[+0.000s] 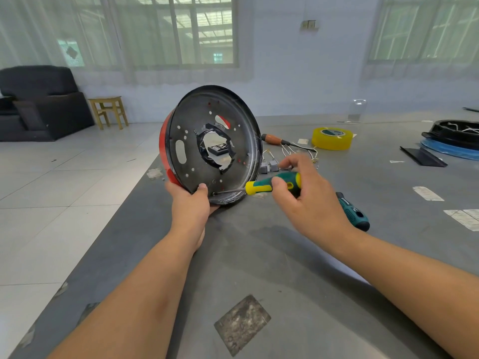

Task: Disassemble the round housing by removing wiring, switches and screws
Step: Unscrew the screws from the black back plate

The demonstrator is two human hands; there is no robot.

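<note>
The round housing (191, 130), red outside and dark metal inside, stands on edge above the grey table (259, 255). Its open face with a torn centre hole is turned toward me. My left hand (190, 203) grips its lower rim, thumb on the inner face. My right hand (308, 195) holds a green and yellow screwdriver (269, 184). The shaft points left, and its tip sits at a screw near the bottom inner edge. Small grey switches (269, 165) with white wires lie on the table just behind my right hand.
A second green screwdriver (353, 216) lies right of my right hand. An orange-handled tool (274, 139), a yellow tape roll (332, 138), a black strip (422, 156) and a black and blue round part (453, 141) lie farther back. The table edge runs along the left.
</note>
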